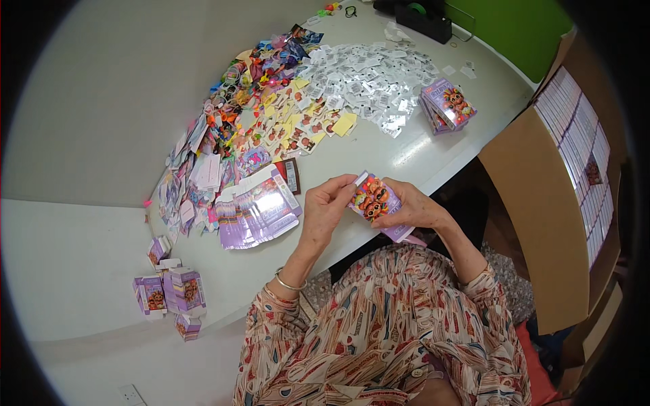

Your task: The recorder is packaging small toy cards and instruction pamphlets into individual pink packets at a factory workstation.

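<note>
Small carton in both hands, one among many

Small carton (372, 199) at centre of frame, held off the near edge of the tabletop (399, 152), printed face up. Left hand (330, 203) pinches its upper-left end, thumb against the pale flap. Right hand (409, 206) is wrapped round the opposite side, thumb pressed on the front.

Progress, as I judge it: this one is partway, its end being worked on; whether anything is inside, cannot tell. Likely done: the stack of boxes (449, 105) at upper right of the tabletop, and the rows of boxes (574, 128) packed in the large cardboard box (542, 230) at right. Left to do, by the look of it: the fan of flat cartons (261, 210) left of centre, plus deep loose supplies. Boxes at lower left (184, 291) have shape; closed or not, unclear.

Counts:
- In the hands: one carton; a second layer beneath can't be ruled out.
- Upper-right stack: at least two, the lower part hidden.
- Lower left: at least four, overlapping.
- Flat cartons: many, edges too tight to count.
- Packed rows: too many to count; one shows its picture side.
- White slips (369, 78), picture cards (291, 128), colourful trinkets (233, 98), clear packets (193, 176): one heap each, pieces uncountable.
- Brown packet (291, 177) beside the fan: one visible.
- Tape dispenser (425, 24), top of frame: one.
</note>
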A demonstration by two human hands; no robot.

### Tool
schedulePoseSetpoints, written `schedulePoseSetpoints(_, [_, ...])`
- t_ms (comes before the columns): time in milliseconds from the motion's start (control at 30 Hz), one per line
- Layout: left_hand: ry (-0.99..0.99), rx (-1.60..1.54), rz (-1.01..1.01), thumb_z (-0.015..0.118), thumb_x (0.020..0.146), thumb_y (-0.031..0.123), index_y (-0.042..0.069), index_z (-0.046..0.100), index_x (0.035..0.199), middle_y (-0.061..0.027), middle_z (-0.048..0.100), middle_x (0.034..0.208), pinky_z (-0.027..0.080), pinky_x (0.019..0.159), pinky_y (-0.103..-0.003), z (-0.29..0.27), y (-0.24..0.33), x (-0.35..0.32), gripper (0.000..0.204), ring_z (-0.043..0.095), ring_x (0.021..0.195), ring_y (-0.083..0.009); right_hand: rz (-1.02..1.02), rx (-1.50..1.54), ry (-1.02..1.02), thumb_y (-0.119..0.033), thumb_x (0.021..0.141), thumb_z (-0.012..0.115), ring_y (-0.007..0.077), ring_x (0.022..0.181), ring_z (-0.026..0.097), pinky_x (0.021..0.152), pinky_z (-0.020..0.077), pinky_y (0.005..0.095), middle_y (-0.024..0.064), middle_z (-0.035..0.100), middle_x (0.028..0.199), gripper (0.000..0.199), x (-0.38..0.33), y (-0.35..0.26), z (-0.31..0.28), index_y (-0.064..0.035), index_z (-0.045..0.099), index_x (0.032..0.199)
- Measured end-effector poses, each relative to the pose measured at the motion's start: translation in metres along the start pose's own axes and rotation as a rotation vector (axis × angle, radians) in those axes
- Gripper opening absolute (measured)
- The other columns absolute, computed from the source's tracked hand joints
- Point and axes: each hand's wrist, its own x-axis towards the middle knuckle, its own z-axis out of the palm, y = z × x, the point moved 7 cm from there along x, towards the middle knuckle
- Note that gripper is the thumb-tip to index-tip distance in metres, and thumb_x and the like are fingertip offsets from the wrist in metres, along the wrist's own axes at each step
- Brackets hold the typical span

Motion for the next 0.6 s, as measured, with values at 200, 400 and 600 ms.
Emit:
schedulePoseSetpoints(200, [0.015,0.486,0.227,0.053,0.093,0.003,-0.001,0.061,0.117,-0.0128,0.07,0.092,0.047,0.069,-0.023,0.011,0.011,-0.011,0.025,0.063,0.081,-0.011,0.0,0.007,0.002,-0.021,0.066,0.085,0.0143,0.081,0.06,0.077,0.0485,0.0284,0.0076,0.065,0.089,0.051,0.0,-0.002,-0.001,-0.0011,0.058,0.104])
schedulePoseSetpoints(400, [0.043,0.567,0.458,0.046,0.093,0.0,0.001,0.052,0.128,-0.0229,0.063,0.114,0.05,0.078,-0.033,0.028,0.012,-0.029,0.036,0.067,0.092,-0.0309,0.007,-0.033,-0.007,-0.021,0.066,0.084,0.0154,0.082,0.06,0.077,0.0488,0.0291,0.0092,0.065,0.089,0.049,0.001,-0.003,-0.001,-0.0005,0.058,0.102])
schedulePoseSetpoints(600, [0.022,0.377,0.237,0.042,0.096,0.0,-0.004,0.037,0.135,-0.0147,0.059,0.129,0.041,0.097,-0.025,0.021,0.002,-0.016,0.039,0.055,0.116,-0.0168,-0.006,-0.128,0.05,-0.023,0.068,0.083,0.0171,0.084,0.061,0.078,0.049,0.0299,0.0118,0.065,0.091,0.056,0.0,-0.009,-0.005,0.0006,0.054,0.109])
